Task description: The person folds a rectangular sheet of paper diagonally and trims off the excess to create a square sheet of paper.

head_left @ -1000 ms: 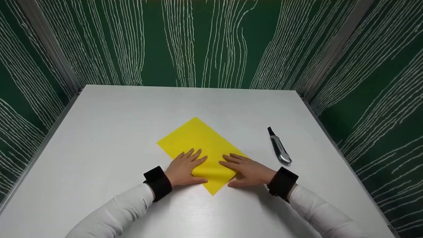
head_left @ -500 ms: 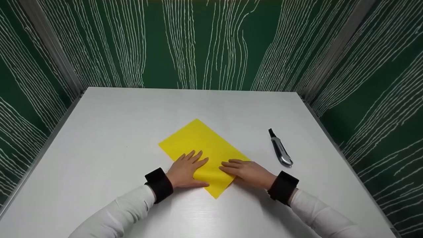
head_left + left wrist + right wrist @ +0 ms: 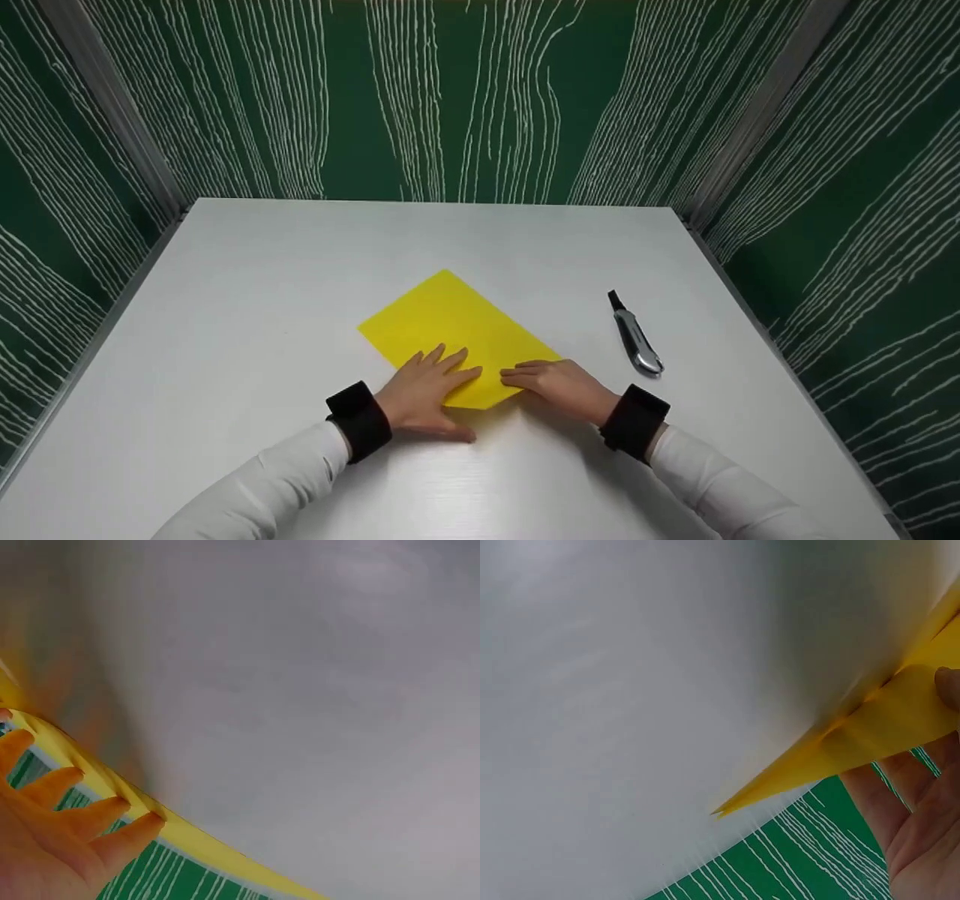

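Observation:
A sheet of yellow paper (image 3: 450, 315) lies slantwise on the white table in the head view. My left hand (image 3: 424, 386) rests on its left side with fingers spread, the thumb apart on the table beyond the near edge. At the right side my right hand (image 3: 562, 386) pinches the sheet. Its fingers lie on top, and its thumb is hidden below in the head view. The right wrist view shows the thumb (image 3: 948, 688) on the underside of the raised paper (image 3: 885, 709). Near the hands the front edge stands off the table, its tip out of sight.
A grey and black utility knife (image 3: 636, 337) lies to the right of the right hand. The white table (image 3: 262, 285) is bordered by green walls (image 3: 480, 97) with wavy white lines and by metal posts (image 3: 727, 135) at the back corners.
The near corner of the paper, pointing toward me before, has come up off the table. My right thumb went under the sheet as its fingers drew together; my left thumb moved off the paper.

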`<state>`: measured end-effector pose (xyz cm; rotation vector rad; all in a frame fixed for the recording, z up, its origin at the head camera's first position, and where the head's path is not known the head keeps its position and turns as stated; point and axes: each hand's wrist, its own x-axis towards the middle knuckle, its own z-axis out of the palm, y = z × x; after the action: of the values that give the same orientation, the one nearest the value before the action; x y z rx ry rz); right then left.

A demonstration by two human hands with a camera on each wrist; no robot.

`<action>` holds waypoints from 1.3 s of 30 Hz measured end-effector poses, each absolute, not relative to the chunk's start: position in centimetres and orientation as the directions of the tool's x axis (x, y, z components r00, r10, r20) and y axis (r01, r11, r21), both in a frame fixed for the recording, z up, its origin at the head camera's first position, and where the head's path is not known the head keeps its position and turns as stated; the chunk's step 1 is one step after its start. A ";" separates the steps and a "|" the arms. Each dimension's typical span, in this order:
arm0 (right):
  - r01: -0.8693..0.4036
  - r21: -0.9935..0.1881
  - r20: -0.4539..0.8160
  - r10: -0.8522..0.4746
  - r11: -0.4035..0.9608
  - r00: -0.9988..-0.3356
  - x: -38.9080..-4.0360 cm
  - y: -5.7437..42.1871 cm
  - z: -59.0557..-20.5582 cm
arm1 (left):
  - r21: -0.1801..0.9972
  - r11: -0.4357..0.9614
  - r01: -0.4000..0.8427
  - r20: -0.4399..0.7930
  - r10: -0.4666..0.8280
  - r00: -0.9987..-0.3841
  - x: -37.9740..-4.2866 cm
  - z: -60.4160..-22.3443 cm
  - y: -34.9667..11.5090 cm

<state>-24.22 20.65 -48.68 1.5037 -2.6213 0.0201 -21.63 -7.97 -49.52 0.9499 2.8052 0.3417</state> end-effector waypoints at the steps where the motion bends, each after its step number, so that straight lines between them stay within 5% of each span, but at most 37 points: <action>1: -0.857 0.049 0.114 -0.856 0.512 -0.505 -24.2 20.6 -48.6 | 0.270 0.763 0.587 -0.057 0.621 -0.782 -21.7 -49.4 -7.9; 11: -0.813 -0.072 0.152 -0.799 0.578 -0.581 -24.7 20.3 -48.6 | 0.251 0.688 0.681 0.205 0.650 -0.732 -22.4 -49.0 -8.0; 16: -0.797 -0.184 0.196 -0.772 0.576 -0.604 -25.2 21.0 -48.9 | 0.376 0.690 0.619 0.244 0.571 -0.784 -22.9 -49.0 -8.3; 29: -0.516 -0.626 0.112 -0.588 0.585 -0.801 -27.4 22.3 -49.0 | 0.634 0.691 0.346 0.107 0.365 -0.925 -24.9 -48.2 -8.7; 39: -0.331 -0.720 0.022 -0.457 0.610 -0.889 -29.3 22.1 -49.1 | 0.752 0.632 0.187 0.016 0.267 -0.964 -26.9 -48.4 -9.1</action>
<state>-29.25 22.07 -49.14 0.7310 -2.9639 1.2689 -26.93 -9.08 -48.43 0.3834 2.7500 1.2495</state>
